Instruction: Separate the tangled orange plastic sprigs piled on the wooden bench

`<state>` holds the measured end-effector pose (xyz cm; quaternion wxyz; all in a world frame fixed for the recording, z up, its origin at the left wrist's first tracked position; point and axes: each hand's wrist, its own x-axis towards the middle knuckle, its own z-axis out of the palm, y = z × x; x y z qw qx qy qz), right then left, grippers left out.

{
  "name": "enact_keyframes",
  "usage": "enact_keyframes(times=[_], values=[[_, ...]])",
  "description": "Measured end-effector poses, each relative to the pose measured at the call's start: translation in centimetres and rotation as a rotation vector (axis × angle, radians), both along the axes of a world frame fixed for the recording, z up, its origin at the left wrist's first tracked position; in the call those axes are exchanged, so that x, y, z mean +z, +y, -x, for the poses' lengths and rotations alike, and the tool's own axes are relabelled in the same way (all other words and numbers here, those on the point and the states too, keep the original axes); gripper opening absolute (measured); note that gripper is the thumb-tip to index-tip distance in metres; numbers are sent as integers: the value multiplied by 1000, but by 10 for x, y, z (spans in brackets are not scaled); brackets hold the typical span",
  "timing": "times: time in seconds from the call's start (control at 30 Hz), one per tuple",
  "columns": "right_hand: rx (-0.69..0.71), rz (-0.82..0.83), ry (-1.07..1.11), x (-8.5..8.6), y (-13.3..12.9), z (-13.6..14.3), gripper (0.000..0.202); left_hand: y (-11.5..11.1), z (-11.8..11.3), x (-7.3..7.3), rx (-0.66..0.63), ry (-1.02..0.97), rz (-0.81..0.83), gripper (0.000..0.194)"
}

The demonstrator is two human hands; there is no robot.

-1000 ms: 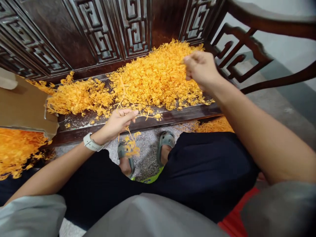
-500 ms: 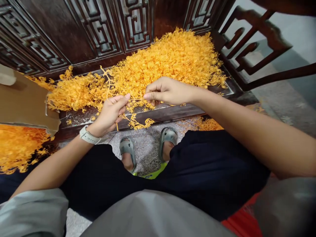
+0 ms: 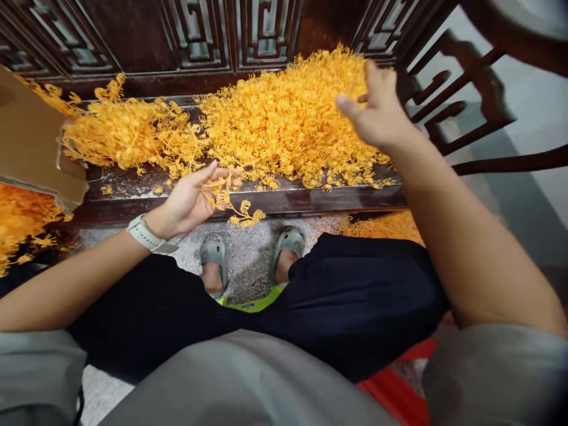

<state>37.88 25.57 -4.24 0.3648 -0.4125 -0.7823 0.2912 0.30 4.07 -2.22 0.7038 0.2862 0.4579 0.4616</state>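
Both hands (image 3: 189, 198) (image 3: 384, 112) now well apart

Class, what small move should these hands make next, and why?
Perhaps lower the right hand and pinch some of the large orange pile: that hand's thumb stands apart from its fingers at the pile's edge, while the left hand loosely holds orange sprigs.

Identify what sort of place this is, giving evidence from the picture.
Probably a room in a home: a carved wooden bench with an armrest, slip-on sandals on a speckled floor. The heaped orange sprigs don't settle it.
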Motion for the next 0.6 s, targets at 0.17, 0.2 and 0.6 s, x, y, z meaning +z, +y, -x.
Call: enact_keyframes(times=[0.17, 0.2, 0.6], values=[[89, 48, -346, 35, -60, 69, 34, -1, 0, 23, 104, -96, -17, 48], [200, 117, -321, 44, -76, 83, 39, -3, 0, 27, 110, -102, -26, 50], [544, -34, -269, 51, -151, 169, 66, -19, -8, 38, 109, -25, -120, 54]])
